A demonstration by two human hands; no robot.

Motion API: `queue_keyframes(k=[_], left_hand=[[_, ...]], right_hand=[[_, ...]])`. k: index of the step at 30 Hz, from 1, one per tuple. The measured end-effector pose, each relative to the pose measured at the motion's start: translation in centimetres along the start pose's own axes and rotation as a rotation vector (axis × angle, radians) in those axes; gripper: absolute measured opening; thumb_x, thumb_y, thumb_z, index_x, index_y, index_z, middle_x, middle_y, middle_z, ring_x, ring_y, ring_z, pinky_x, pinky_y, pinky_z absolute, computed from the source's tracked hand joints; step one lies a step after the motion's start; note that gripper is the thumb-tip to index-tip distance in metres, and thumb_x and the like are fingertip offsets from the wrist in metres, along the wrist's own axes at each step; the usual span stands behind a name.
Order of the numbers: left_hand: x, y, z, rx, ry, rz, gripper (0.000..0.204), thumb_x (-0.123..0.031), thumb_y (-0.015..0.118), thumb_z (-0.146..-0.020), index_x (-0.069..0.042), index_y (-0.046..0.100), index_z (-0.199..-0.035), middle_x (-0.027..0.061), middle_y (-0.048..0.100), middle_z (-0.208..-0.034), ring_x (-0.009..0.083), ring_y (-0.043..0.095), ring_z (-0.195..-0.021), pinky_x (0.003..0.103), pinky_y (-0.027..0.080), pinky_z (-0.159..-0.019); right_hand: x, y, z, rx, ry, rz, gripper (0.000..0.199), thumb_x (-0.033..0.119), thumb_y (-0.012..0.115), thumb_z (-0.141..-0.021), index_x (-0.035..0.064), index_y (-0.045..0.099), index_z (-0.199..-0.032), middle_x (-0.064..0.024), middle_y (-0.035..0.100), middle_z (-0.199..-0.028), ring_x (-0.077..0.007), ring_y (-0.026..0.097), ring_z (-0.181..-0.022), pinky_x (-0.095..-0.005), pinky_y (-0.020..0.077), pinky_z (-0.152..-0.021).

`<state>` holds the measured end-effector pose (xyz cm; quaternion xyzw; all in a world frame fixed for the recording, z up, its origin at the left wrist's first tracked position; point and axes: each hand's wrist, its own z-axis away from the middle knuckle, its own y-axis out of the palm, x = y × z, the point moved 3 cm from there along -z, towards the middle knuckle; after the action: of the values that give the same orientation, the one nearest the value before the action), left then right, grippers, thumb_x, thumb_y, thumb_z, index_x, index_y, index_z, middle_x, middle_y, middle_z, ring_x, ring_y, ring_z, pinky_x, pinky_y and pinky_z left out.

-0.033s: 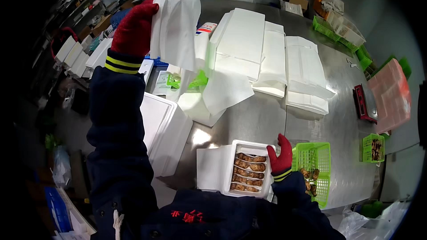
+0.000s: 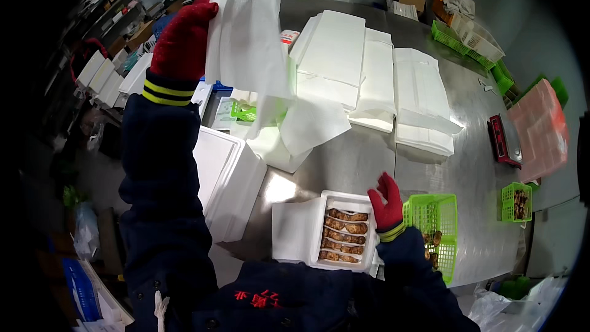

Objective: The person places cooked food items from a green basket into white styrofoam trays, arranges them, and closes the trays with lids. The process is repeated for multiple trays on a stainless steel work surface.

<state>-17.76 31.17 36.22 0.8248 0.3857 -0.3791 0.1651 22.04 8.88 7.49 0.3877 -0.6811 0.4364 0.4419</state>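
Note:
My left hand [image 2: 186, 40], in a red glove, is raised at the far left and grips a thin white sheet [image 2: 249, 43] by its upper left part. The sheet hangs down beside the stacked white packages. My right hand [image 2: 386, 201], also red-gloved, has its fingers apart and holds nothing. It is beside the right rim of a white foam box [image 2: 375, 240]. Inside that box, brown knobbly pieces [image 2: 343, 238], perhaps mushrooms, lie in rows with white strips between them. A white flap or sheet [image 2: 295, 231] extends from the box's left side.
A green basket [image 2: 439, 212] with more brown pieces stands right of my right hand. Large white foam boxes [image 2: 230, 190] are at the left. Long white-wrapped packages [image 2: 332, 55] cover the far middle of the metal table [image 2: 344, 163]. A red scale [image 2: 504, 141] stands at the right.
The white sheet in my left hand has swung and spread a little to the right. My right hand has risen slightly, its fingers pointing farther away from me.

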Motion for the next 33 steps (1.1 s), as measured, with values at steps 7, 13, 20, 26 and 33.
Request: queue_keyframes(k=[7, 13, 20, 26, 33], left_hand=[[-4.5, 11.9, 1.2, -0.23, -0.382, 0.376, 0.029, -0.023, 0.055, -0.09, -0.007, 0.058, -0.114, 0.0103, 0.06, -0.115, 0.024, 0.055, -0.11, 0.04, 0.041, -0.099], [4.0, 12.4, 13.2, -0.541, -0.648, 0.324, 0.024, -0.007, 0.062, -0.081, -0.008, 0.06, -0.104, 0.0086, 0.062, -0.106, 0.0235, 0.058, -0.103, 0.046, 0.047, -0.092], [9.3, 17.3, 20.3, -0.685, -0.953, -0.033, 0.05, -0.03, 0.065, -0.087, -0.013, 0.048, -0.13, 0.0058, 0.055, -0.123, 0.0204, 0.055, -0.109, 0.037, 0.044, -0.09], [16.2, 28.2, 23.3, -0.4, -0.88, 0.761, 0.068, -0.045, 0.065, -0.086, -0.01, 0.037, -0.138, 0.0081, 0.054, -0.126, 0.0257, 0.055, -0.111, 0.039, 0.046, -0.094], [16.2, 31.7, 22.5, -0.61, -0.87, 0.414, 0.044, -0.019, 0.072, -0.082, 0.002, 0.058, -0.118, 0.0116, 0.065, -0.105, 0.0207, 0.062, -0.095, 0.032, 0.05, -0.085]], right_hand=[[10.1, 8.2, -12.6, 0.634, 0.582, -1.063, 0.089, 0.074, 0.031, -0.086, 0.0095, 0.024, -0.147, -0.0139, 0.046, -0.138, -0.0292, 0.045, -0.125, -0.0426, 0.0379, -0.101], [14.2, 10.6, -9.2, 0.763, 0.469, -1.379, 0.067, 0.052, 0.052, -0.089, 0.0065, 0.042, -0.136, -0.0149, 0.054, -0.128, -0.0312, 0.053, -0.116, -0.0451, 0.0413, -0.1], [13.5, 7.4, -4.6, 0.45, 0.489, -1.007, 0.039, 0.004, 0.064, -0.081, 0.0002, 0.056, -0.118, -0.0126, 0.063, -0.104, -0.0242, 0.062, -0.095, -0.038, 0.0529, -0.083], [8.9, 6.5, 1.5, 0.608, 0.547, -0.889, 0.037, 0.003, 0.061, -0.08, -0.0006, 0.055, -0.116, -0.012, 0.062, -0.102, -0.0242, 0.061, -0.095, -0.0349, 0.0495, -0.086], [6.7, 0.8, 4.1, 0.616, 0.192, -0.207, 0.053, 0.023, 0.071, -0.08, 0.0031, 0.053, -0.126, -0.0156, 0.062, -0.114, -0.0275, 0.061, -0.104, -0.0355, 0.0482, -0.09]])
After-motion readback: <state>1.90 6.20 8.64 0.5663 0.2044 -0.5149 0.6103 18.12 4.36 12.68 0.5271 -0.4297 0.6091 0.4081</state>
